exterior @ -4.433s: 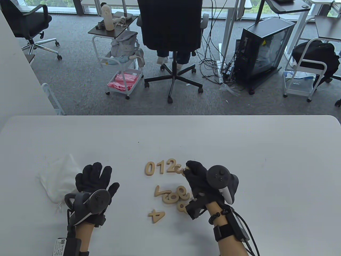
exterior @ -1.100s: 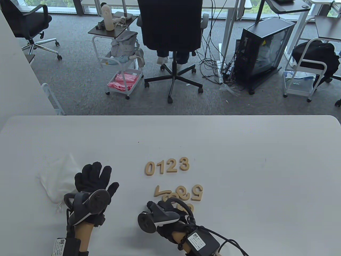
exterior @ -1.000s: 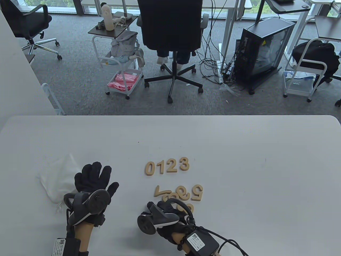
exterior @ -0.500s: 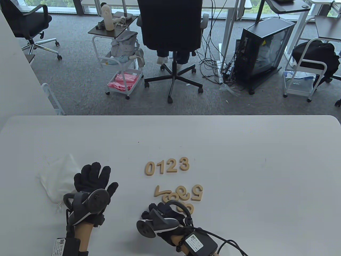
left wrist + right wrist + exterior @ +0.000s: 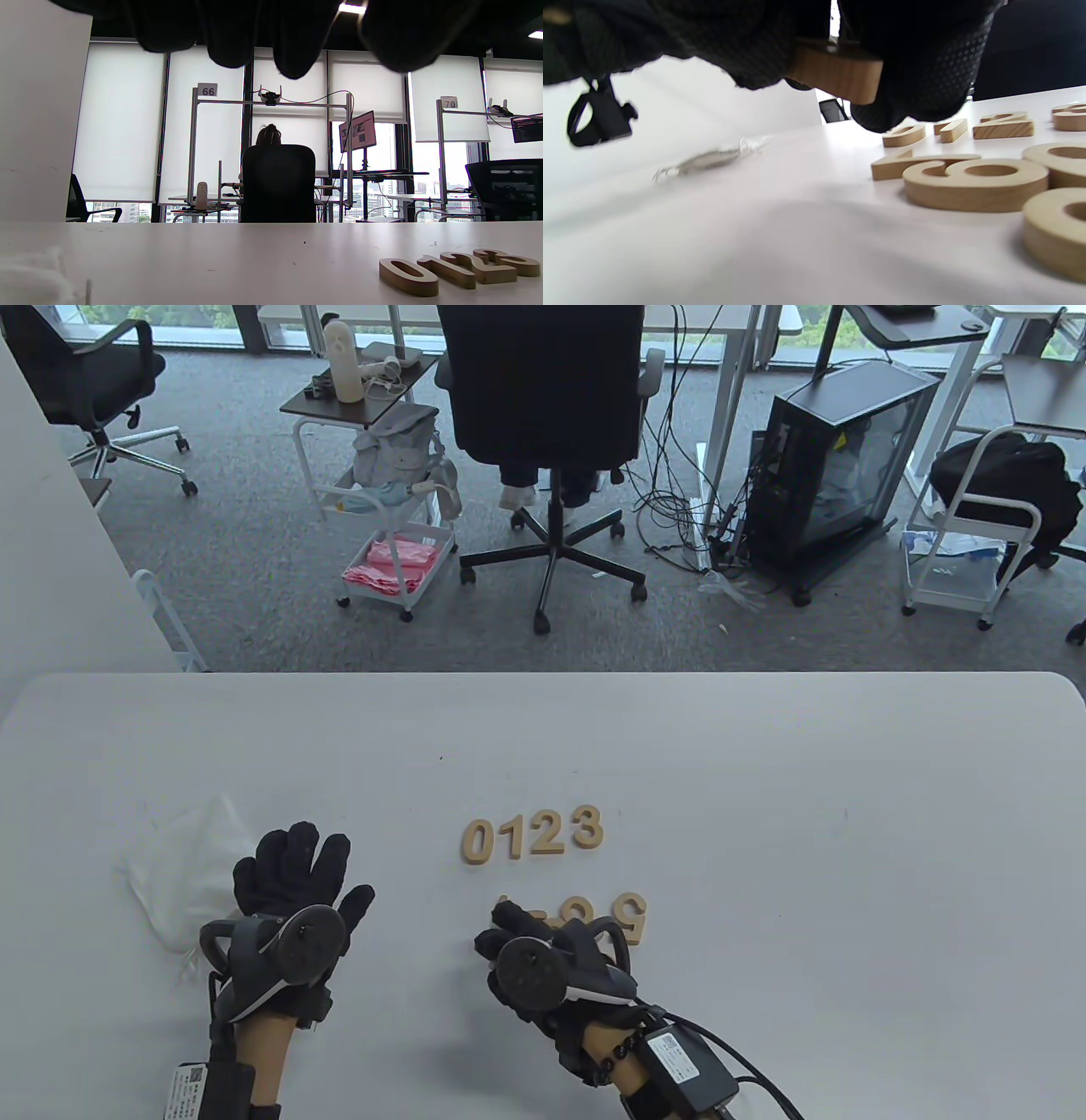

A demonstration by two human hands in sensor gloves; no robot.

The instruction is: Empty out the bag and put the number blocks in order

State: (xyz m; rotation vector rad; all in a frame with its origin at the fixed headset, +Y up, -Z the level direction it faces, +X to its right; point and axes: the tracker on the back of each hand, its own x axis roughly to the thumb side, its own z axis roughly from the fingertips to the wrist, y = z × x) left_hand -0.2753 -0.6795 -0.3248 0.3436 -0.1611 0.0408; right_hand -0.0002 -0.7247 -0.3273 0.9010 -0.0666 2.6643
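Wooden number blocks 0, 1, 2, 3 [image 5: 533, 836] stand in a row mid-table, also low on the right in the left wrist view [image 5: 458, 269]. Below the row lies a loose pile [image 5: 579, 911] with the 5 [image 5: 629, 918] at its right end. My right hand [image 5: 543, 937] hovers over the pile's left part and pinches a wooden number block [image 5: 835, 70] off the table; its digit is hidden. The 7 [image 5: 916, 163] and a round-looped block [image 5: 975, 182] lie under that hand. My left hand [image 5: 297, 874] rests flat and open beside the white bag [image 5: 182, 869].
The bag's drawstring [image 5: 712, 159] trails on the table left of the pile. The white table [image 5: 764, 780] stretches bare to the right and behind the row. Beyond its far edge are an office chair [image 5: 543, 432], carts and a computer case on the floor.
My right hand closed on a block near the table's front, where the 4 lay, then lifted and moved up over the pile. The left hand and the bag stayed put.
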